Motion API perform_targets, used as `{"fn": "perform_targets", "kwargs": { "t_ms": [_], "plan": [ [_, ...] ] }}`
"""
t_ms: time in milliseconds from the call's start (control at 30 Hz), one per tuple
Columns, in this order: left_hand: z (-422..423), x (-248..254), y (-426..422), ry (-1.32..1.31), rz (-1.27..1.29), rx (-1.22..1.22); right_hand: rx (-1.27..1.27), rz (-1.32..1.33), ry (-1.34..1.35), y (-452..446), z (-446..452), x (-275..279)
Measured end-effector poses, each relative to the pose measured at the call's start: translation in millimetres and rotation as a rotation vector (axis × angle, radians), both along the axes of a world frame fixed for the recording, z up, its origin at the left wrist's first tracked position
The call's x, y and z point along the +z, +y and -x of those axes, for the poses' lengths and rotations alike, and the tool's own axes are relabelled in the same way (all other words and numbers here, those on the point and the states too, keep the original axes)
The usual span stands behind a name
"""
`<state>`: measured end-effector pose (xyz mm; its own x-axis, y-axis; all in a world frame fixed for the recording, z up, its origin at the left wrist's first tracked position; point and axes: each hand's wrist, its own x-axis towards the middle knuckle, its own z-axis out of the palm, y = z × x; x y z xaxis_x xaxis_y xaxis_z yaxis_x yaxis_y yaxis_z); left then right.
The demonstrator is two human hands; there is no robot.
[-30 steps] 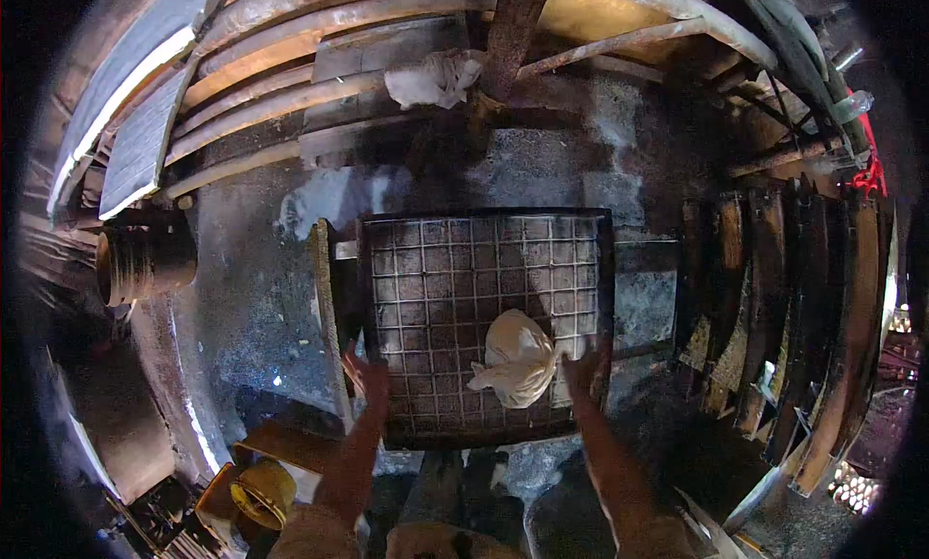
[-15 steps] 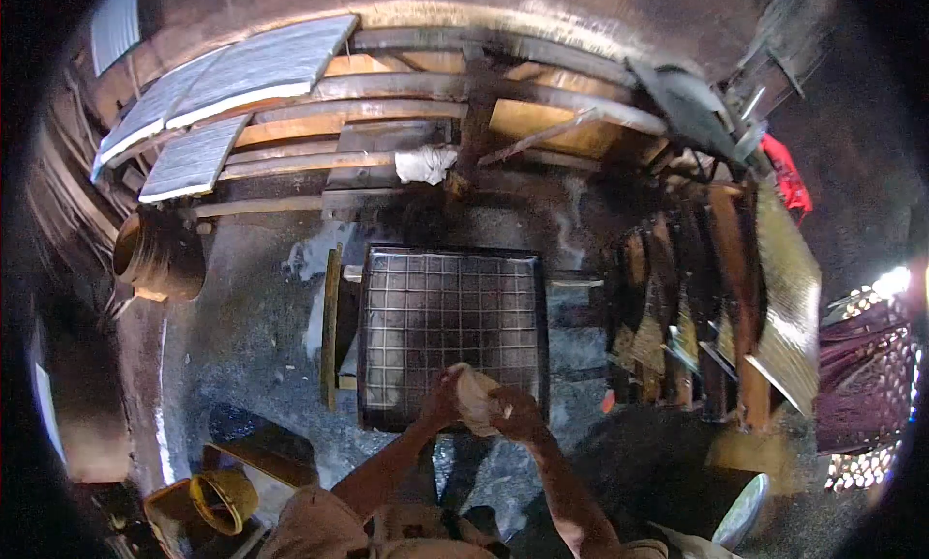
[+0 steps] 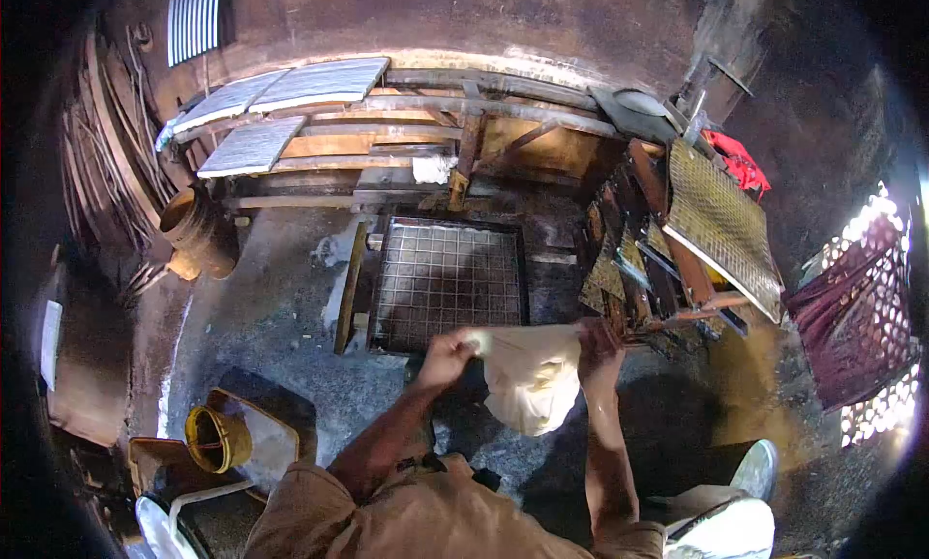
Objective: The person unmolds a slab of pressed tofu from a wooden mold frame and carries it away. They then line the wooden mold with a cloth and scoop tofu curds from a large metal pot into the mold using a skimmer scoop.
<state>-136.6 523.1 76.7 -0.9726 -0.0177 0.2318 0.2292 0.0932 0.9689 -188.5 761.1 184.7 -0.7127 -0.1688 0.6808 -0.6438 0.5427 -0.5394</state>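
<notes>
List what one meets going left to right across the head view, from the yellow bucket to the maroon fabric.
Yellow bucket, wooden strip, left hand, cream cloth, right hand, patterned panel, maroon fabric.

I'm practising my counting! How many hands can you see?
2. The left hand grips one upper end of the cream cloth, and the right hand holds the other. No more hands show, though the dark edges could hide some.

A yellow bucket [image 3: 233, 440] and a rusty drum [image 3: 211, 241] are at left, a maroon cloth [image 3: 852, 317] at right.
</notes>
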Motion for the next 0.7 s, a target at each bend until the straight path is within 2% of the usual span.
{"fn": "perform_targets", "kwargs": {
  "t_ms": [33, 100, 167, 200, 233, 267, 300, 333, 367, 400, 433, 500, 533, 567, 633, 700],
  "plan": [
    [-6.6, 20.0, -7.6, 0.008, -0.013, 0.031, 0.005, 0.013, 0.007, -1.7, -10.9, 4.1],
    [-23.4, 59.1, -14.6, -0.217, -0.557, 0.021, -0.032, -0.01, -0.105, -10.5, -31.0, 23.0],
    [-38.8, 113.0, -15.2, -0.293, -0.697, 0.214, -0.021, 0.173, 0.164, -23.2, -38.1, 46.9],
    [-40.4, 120.2, -31.1, -0.174, -0.312, 0.364, -0.043, 0.215, 0.296, -19.0, -36.6, 52.8],
    [-48.5, 155.5, -34.4, -0.266, -0.577, 0.547, 0.126, 0.558, 0.09, -17.9, -39.9, 75.2],
    [-56.8, 172.6, -48.9, -0.19, -0.633, 0.5, 0.075, 0.681, 0.192, -22.6, -45.0, 103.6],
    [-66.4, 183.0, -66.4, -0.11, -0.687, 0.45, 0.009, 0.723, 0.07, -12.9, -52.4, 120.2],
    [-73.8, 190.0, -78.5, -0.024, -0.631, 0.438, -0.092, 0.768, 0.06, -18.1, -63.4, 145.0],
    [-80.0, 196.6, -89.7, 0.062, -0.572, 0.428, 0.017, 0.792, 0.099, -14.1, -56.7, 145.2],
    [-85.6, 202.5, -98.9, 0.208, -0.4, 0.456, 0.035, 0.661, 0.134, -17.7, -57.8, 152.2],
    [-92.6, 210.5, -107.7, 0.215, -0.393, 0.469, 0.051, 0.527, 0.167, -25.0, -61.6, 157.9],
    [-109.4, 239.6, -122.5, 0.569, 0.092, 0.521, 0.177, 0.384, 0.074, -49.3, -65.1, 154.8],
    [-119.2, 250.1, -133.4, 0.507, 0.087, 0.541, 0.47, 0.337, 0.039, -56.4, -64.2, 144.6],
    [-129.3, 264.8, -142.0, 0.492, 0.098, 0.645, 0.412, 0.05, -0.132, -63.3, -80.4, 144.9],
    [-133.7, 272.0, -190.2, 0.609, 0.005, 0.762, 0.505, -0.504, -0.017, -79.9, -95.3, 131.5],
    [-154.3, 295.4, -230.5, 0.63, -0.056, 0.909, 0.496, -0.771, -0.01, -98.0, -112.0, 122.8]
  ]
}}
